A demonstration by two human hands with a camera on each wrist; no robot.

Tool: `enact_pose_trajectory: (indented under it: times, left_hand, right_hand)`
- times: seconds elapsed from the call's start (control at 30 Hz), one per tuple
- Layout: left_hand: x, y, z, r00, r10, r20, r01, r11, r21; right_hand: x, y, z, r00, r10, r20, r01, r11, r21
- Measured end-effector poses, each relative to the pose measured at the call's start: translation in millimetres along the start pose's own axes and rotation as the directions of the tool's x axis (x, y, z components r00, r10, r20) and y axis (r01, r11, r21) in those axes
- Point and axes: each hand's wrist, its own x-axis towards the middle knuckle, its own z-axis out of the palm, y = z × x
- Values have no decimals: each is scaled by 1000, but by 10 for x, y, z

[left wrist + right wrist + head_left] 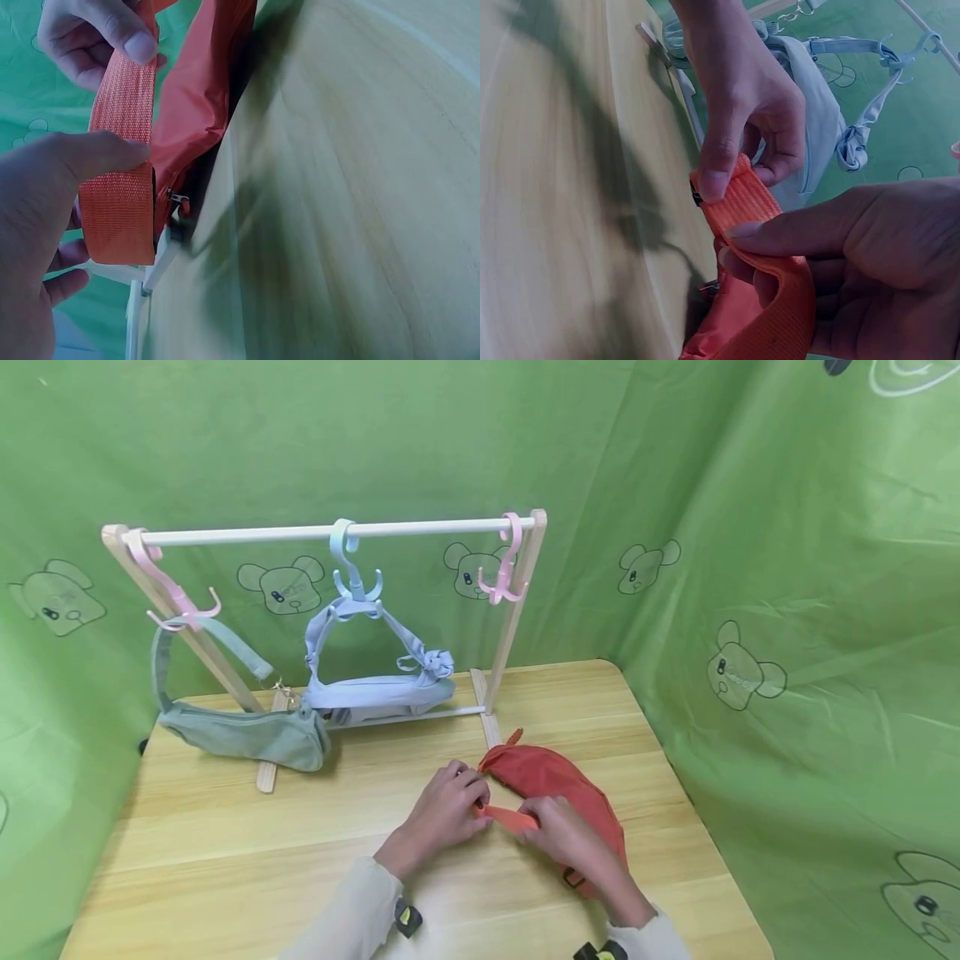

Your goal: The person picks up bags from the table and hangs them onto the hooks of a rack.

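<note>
A red crescent-shaped bag (558, 777) lies on the right part of the table, with a zipper pull (178, 199) visible near one end. Its orange webbing strap (124, 112) is raised between both hands. My left hand (448, 802) pinches the strap near a dark buckle, thumb on top, at a folded-over end. Farther along the same strap, my right hand (558, 831) pinches it between thumb and fingers, as the right wrist view shows. Most of the buckle is hidden under the webbing.
Behind stands a wooden rack with a white rod (255, 534). A green bag (247, 735) hangs from the left pink hook (176, 597), a light blue bag (375, 692) from the blue hook (352, 564). The right pink hook (507, 564) bears nothing. Green curtains (787, 568) surround the table (300, 852).
</note>
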Motion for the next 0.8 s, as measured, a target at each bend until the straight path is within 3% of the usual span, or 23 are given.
enact_pose_trajectory:
  times: [0.2, 0.37, 0.57, 0.8]
  left_hand:
    - [6, -7, -50, 1000, 10, 21, -9, 999, -34]
    - [15, -3, -69, 999, 45, -16, -46, 998, -53]
    - [43, 19, -58, 995, 80, -67, -85, 993, -78]
    - [50, 52, -177, 993, 94, -77, -103, 987, -124]
  right_hand:
    - [-16, -24, -70, 1000, -12, 21, 13, 1000, -18]
    - [-13, -51, -104, 999, 21, 25, -21, 1000, -11]
    - [-22, -56, -163, 999, 33, -17, -33, 999, -4]
    - [-7, -95, -239, 998, 16, -59, -17, 999, -32]
